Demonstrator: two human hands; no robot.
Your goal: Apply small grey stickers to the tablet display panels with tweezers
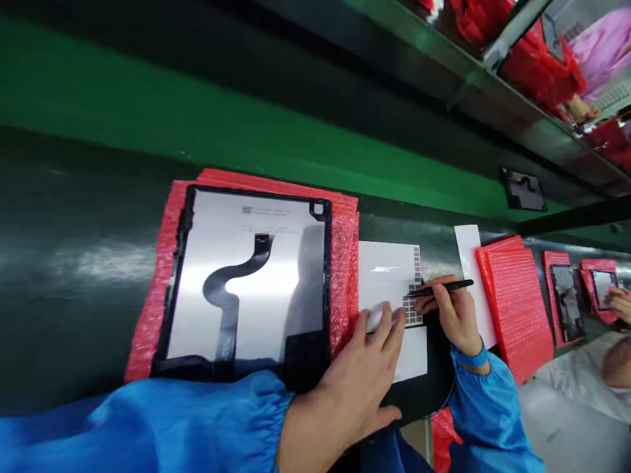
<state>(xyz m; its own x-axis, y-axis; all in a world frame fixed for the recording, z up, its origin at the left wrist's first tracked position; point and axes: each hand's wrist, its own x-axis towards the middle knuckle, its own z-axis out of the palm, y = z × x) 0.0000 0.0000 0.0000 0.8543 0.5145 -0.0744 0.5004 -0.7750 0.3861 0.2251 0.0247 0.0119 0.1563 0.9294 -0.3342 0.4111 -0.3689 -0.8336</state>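
My right hand (451,312) is closed on a black pen-like tool (451,286), whose tip touches the small grey stickers (413,303) on a white sheet (382,272). Spread fingers of my left hand (367,361) lie on the lower part of that sheet, holding nothing. Left of the sheet, a display panel (266,282) with a silvery back and black frame rests on red bubble wrap (344,263). A black flex cable (219,286) curves over the panel's back. Below the sheet lies another white paper (413,355).
Red bubble-wrap sheets (522,295) and a white strip (470,249) lie to the right. Farther right are more panels (566,299) and another person's hand (620,302). A metal shelf (522,98) with red bags runs above; a small black part (523,189) lies below it.
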